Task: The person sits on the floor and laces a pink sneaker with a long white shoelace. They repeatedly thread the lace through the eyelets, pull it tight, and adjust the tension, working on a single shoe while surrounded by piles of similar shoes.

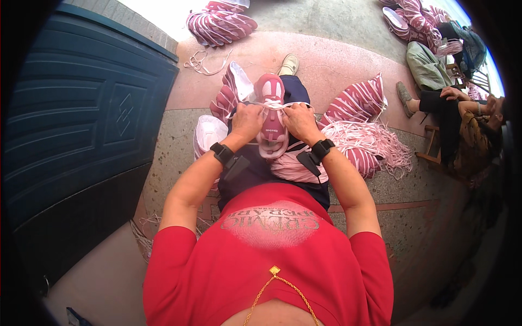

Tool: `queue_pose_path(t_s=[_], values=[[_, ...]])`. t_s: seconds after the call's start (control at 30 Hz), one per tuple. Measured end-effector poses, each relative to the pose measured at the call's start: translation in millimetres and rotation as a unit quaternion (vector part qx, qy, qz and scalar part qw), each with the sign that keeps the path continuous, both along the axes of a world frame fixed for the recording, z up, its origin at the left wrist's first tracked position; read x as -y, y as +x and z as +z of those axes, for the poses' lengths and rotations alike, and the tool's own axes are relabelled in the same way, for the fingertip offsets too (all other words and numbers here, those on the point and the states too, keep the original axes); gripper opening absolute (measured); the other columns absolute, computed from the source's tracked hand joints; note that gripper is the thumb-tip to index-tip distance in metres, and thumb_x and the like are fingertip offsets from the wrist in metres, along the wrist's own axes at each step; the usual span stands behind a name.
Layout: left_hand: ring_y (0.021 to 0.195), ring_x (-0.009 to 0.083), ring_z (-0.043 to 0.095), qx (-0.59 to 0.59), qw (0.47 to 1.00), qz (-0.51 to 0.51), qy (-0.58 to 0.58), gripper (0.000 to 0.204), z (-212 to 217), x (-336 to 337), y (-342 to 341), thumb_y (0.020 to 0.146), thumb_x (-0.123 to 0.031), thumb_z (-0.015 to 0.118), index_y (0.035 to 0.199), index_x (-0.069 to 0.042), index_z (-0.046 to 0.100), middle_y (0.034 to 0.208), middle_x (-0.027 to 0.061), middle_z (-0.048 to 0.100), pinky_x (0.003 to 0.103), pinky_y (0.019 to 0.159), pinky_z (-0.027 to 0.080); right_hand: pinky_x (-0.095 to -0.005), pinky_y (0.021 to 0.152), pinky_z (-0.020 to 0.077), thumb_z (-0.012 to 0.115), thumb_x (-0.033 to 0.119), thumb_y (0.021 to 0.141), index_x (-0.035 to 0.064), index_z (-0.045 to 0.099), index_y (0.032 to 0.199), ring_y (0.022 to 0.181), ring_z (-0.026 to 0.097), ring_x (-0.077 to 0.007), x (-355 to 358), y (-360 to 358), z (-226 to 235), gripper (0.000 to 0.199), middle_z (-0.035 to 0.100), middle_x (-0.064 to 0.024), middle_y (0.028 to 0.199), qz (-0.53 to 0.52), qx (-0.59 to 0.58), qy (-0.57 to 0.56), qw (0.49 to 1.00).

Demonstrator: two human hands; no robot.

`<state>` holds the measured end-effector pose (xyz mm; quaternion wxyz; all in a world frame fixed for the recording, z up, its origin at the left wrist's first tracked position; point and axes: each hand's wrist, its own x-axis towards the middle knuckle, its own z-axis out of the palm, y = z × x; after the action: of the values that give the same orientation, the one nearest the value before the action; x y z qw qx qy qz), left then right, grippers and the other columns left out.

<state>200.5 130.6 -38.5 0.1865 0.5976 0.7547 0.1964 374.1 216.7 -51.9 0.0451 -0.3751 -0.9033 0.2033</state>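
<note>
Your L hand (247, 120) is closed, fingers pinching the white lace (278, 106) on its L side; your R hand (300, 122) is closed likewise on the R side, w/ the lace drawn across betw. the two. The pink-and-white sneaker upper (273, 133) is betw. your hands, over your lap, rounded toe pointing away from you, heel end nearest your torso. Exact finger positions under the knuckles are hidden; can't tell how the lace is wrapped. Each wrist carries a black wristband (222, 153). You wear dark blue trousers (296, 89) & a red T-shirt (217, 261). Just L of the work: a group of pink-and-white uppers (211, 130). R side: a nested stack of striped uppers (353, 100), w/ a bundle of pale pink laces (375, 142) just beside it, nearer you. Ahead, on the floor: another upper stack (220, 26) & a loose lace (202, 66) near it. Far L: a dark blue panelled door (81, 103). Far R: a seated person (451, 119) next to a wooden stool (430, 145).
</note>
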Motion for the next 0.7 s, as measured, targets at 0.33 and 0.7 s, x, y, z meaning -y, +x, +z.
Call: queue_pose_path(t_s=[0.33, 0.7], values=[[0.067, 0.0315, 0.064, 0.069, 0.964, -0.234, -0.101, 0.053, -41, -120, -2, 0.078, -0.014, 0.064, 0.124, 0.004, 0.047, 0.082, 0.0209, 0.064, 0.04, 0.058, 0.049, -0.042, 0.071, 0.0452, 0.06, 0.011, 0.076, 0.0027, 0.06, 0.08, 0.083, 0.058, -0.0303, 21, -10, -3, 0.009, 0.062, -0.0127, 0.082, -0.089, -0.204, -0.052, 0.974], [0.044, 0.007, 0.05, 0.494, 0.84, 0.046, -0.222, 0.054, 32, -121, -3, 0.074, -0.002, 0.066, 0.124, 0.003, 0.048, 0.067, 0.0049, 0.059, 0.019, 0.035, 0.033, -0.0346, 0.07, 0.0387, 0.056, 0.013, 0.074, 0.0066, 0.065, 0.079, 0.09, 0.053, -0.0211, -2, -14, 7, 0.013, 0.059, -0.0073, 0.087, 0.101, -0.012, 0.21, 0.972]])
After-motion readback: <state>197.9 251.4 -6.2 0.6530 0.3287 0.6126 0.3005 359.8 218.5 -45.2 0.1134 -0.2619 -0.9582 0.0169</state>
